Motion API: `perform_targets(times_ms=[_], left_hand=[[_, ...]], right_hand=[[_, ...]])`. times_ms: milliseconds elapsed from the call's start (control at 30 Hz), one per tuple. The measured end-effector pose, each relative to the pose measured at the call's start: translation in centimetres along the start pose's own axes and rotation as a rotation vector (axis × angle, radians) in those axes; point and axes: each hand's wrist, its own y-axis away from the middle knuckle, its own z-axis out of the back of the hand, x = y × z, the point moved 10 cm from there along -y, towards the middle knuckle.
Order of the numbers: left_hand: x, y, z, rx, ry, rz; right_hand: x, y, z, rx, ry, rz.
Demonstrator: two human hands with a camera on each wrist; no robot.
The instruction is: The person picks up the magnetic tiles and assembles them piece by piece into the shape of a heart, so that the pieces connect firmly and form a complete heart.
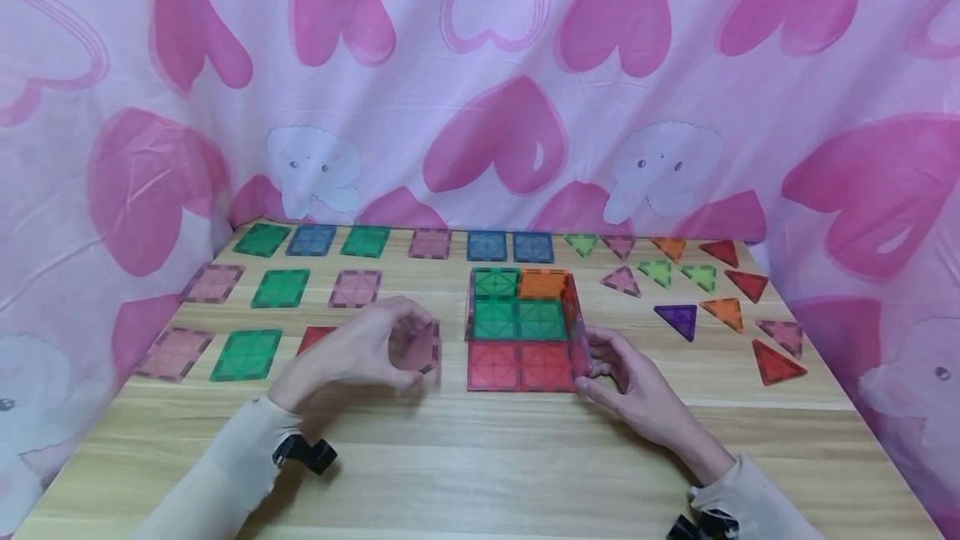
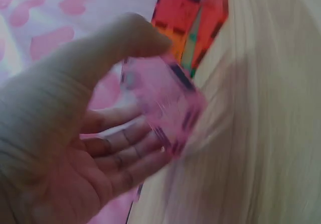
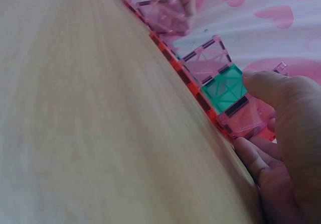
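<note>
My left hand (image 1: 367, 344) pinches a pink square magnetic tile (image 1: 422, 348) above the table, left of a partly walled box. In the left wrist view that tile (image 2: 168, 96) sits tilted between thumb and fingers, somewhat blurred. The box has two red tiles (image 1: 495, 366) flat at its front and green tiles (image 1: 495, 319) behind them. At its back stand a green and an orange tile (image 1: 543, 282); its right side has a red tile (image 1: 570, 298) and, nearer, a pink tile (image 1: 581, 348). My right hand (image 1: 630, 386) holds this pink tile from outside, fingers and thumb bent about it.
Pink, green and blue square tiles (image 1: 280, 288) lie in rows on the left and along the back of the wooden table (image 1: 480, 465). A red tile (image 1: 313, 337) is partly behind my left hand. Several triangle tiles (image 1: 723, 312) lie at right. A pink heart-patterned curtain (image 1: 495, 132) surrounds the table.
</note>
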Motion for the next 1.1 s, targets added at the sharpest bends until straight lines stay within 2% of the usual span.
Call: perform_targets(times_ms=[133,400,600,867,1100], left_hand=[[-1.3,-0.4,-1.1,-0.026,0.136,-0.034],[-2.4,-1.4,-3.2,-0.079,0.274,-0.059],[-2.6,-1.7,-3.5,-0.096,0.319,-0.062],[-1.5,-1.9,-4.5,-0.089,0.372,0.011],[-0.7,-1.7,-4.6,-0.089,0.287,0.036]], right_hand=[[0.1,-0.1,0.1,0.0,0.001,0.002],[0.0,-0.1,0.2,0.004,0.006,-0.001],[0.1,0.0,0.2,0.007,0.002,0.0],[0.3,0.0,0.1,0.018,-0.009,0.009],[0.5,-0.4,-0.9,0.113,-0.02,0.08]])
